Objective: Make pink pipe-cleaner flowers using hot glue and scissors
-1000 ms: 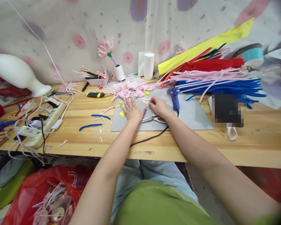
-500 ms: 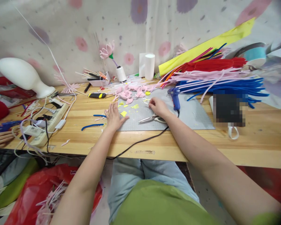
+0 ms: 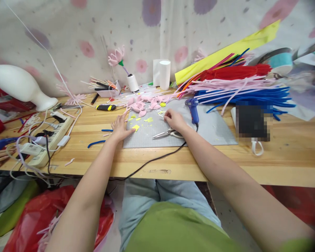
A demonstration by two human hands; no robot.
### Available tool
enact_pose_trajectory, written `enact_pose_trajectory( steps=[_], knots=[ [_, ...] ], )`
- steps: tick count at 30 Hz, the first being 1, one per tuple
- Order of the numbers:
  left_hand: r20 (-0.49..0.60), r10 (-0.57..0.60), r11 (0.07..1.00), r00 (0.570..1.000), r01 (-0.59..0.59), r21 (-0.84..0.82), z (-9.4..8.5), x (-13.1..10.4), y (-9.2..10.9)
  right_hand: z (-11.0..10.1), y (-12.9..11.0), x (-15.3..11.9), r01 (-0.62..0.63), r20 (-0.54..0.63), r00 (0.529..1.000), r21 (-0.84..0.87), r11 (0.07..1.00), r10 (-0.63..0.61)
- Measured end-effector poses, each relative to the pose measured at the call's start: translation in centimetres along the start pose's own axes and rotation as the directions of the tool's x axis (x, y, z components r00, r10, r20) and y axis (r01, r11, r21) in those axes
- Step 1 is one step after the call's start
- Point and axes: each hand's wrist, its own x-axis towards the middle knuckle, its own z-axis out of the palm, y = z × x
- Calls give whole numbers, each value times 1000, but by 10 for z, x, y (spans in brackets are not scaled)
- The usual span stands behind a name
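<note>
My left hand (image 3: 119, 128) lies with its fingers spread at the left edge of the grey cutting mat (image 3: 212, 134). Its thumb reaches to a yellow scrap (image 3: 137, 128). My right hand (image 3: 175, 120) rests on the mat with its fingers curled, just right of a small bunch of thin white pieces (image 3: 161, 113). What its fingertips hold, if anything, is hidden. Beneath the right wrist lie scissors (image 3: 161, 134), blades pointing left. Pink fuzzy petals (image 3: 139, 106) are heaped behind both hands. A blue glue gun (image 3: 193, 110) lies right of my right hand.
Bundles of blue (image 3: 252, 98), pink and red pipe cleaners fill the back right. A power strip (image 3: 55, 134) with tangled cords sits at left, near another person's hand (image 3: 0, 157). A black cable (image 3: 152, 161) crosses the front. A utility knife (image 3: 105, 107) lies behind my left hand.
My left hand has slid slightly left, its thumb drawing back beside the yellow scrap. My right hand stays in nearly the same place. The whole view has shifted a little.
</note>
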Motion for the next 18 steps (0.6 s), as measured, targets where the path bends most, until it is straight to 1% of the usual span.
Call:
enact_pose_trajectory(
  steps=[2,6,9,11,12,13,15,16,18],
  knots=[
    [-6,-33,999,999,33,-3,2,4,4,0,0,0,-1,-1,1000,-10,1000,1],
    [-70,-140,990,988,138,-41,6,17,10,0,0,0,-9,4,1000,-28,1000,9],
    [-130,-168,984,977,157,-87,6,23,15,-1,-1,-1,-10,5,1000,-29,1000,10],
    [-181,-178,981,967,159,-115,6,22,23,-1,-1,-1,-5,2,1000,-28,1000,5],
    [-209,-187,978,960,163,-127,8,20,29,-1,-1,0,-4,2,1000,-25,1000,4],
    [-253,-215,973,943,184,-139,10,17,38,0,0,0,-5,0,1000,-22,1000,5],
    [-327,-265,962,907,224,-157,18,11,60,1,0,1,-9,-4,1000,-19,1000,9],
    [-336,-255,964,907,214,-154,23,8,73,1,1,1,-11,-5,1000,-17,1000,10],
    [-329,-205,976,922,170,-133,33,5,99,2,2,1,-4,-9,1000,-12,1000,4]
  ],
)
